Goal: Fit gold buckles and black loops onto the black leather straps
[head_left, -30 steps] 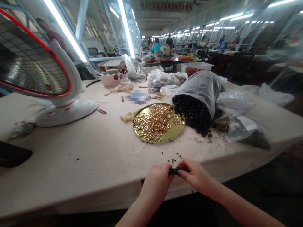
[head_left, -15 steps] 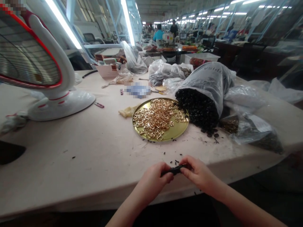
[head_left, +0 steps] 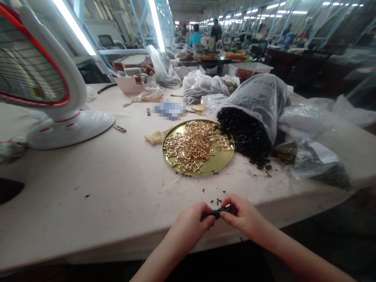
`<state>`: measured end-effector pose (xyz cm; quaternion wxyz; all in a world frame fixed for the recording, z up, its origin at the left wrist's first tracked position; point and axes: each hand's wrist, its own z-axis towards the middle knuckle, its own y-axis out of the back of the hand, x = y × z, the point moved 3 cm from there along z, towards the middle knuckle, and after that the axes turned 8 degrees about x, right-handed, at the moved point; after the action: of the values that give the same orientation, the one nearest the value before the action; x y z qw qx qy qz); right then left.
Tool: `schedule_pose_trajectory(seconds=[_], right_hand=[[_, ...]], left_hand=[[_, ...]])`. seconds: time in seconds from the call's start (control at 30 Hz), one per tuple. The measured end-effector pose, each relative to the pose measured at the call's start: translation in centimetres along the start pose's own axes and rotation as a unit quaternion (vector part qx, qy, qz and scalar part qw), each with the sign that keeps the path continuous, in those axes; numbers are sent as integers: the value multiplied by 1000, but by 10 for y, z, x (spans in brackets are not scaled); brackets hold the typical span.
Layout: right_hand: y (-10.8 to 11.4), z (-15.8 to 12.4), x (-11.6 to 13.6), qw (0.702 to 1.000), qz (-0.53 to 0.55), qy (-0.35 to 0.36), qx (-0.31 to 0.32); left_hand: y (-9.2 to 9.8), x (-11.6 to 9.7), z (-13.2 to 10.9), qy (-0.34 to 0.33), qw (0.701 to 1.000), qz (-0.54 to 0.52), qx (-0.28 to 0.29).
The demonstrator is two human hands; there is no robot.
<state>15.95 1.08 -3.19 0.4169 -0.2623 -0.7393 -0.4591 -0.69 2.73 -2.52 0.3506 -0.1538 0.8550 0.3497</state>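
Head view: both my hands are closed on one small black strip-like piece [head_left: 216, 213], held above the near edge of the pale surface [head_left: 117, 196]. Left hand [head_left: 192, 221] grips its left end between thumb and fingers; right hand [head_left: 242, 213] pinches the other end, with a shiny metallic glint at the fingertips, too small to identify. Few tiny black bits [head_left: 219, 201] lie just beyond my fingers. Farther out, roughly mid-surface, round gold tray [head_left: 225, 162] with a heap of gold square buckles [head_left: 195, 143], piled mostly left and centre. Right of it, touching or nearly so, black pieces [head_left: 246, 135] spill from the mouth of a translucent plastic bag [head_left: 257, 92] lying on its side. Near that, clear bag [head_left: 323, 166] of dark contents on the right. Yellowish crumpled scrap [head_left: 155, 138] just left of the tray. White fan [head_left: 70, 129] with red trim stands at left, pink-handled tool [head_left: 120, 128] beside its base. Pinkish box [head_left: 129, 85] and more plastic bags [head_left: 202, 88] toward the back.
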Motion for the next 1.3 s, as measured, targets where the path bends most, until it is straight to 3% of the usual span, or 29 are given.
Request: schedule_pose_trajectory(seconds=[0.13,0.27,0.4,0.53,0.67,0.77,0.93,1.07,1.17,1.3], right_hand=[[-2,3,-3,1000,17,2,-12],[1,-3,7,997,-63,34,-29],[1,-8,13,990,-123,73,3],[-1,-9,2,999,18,40,21],[-3,-10,-9,991,129,10,37],[-4,-14,-4,996,76,30,22],[-9,-13,4,999,3,39,-17],[-13,-9,-1,999,23,21,16],[-7,-7,6,992,-65,97,58],[3,-6,28,950,-229,195,80]], left_hand=[[-2,-5,-4,-12,1000,-21,-11],[-10,-9,-7,-30,998,-50,-11],[-18,-10,-4,-32,999,-11,-30],[-21,-7,-1,-44,997,-54,-31],[-19,2,-4,-36,995,-87,23],[-22,4,-7,-41,988,-139,55],[-27,0,-1,-56,990,-126,28],[-26,5,4,-35,990,-134,39],[-23,8,5,-26,984,-152,93],[-19,2,0,-43,964,-234,115]])
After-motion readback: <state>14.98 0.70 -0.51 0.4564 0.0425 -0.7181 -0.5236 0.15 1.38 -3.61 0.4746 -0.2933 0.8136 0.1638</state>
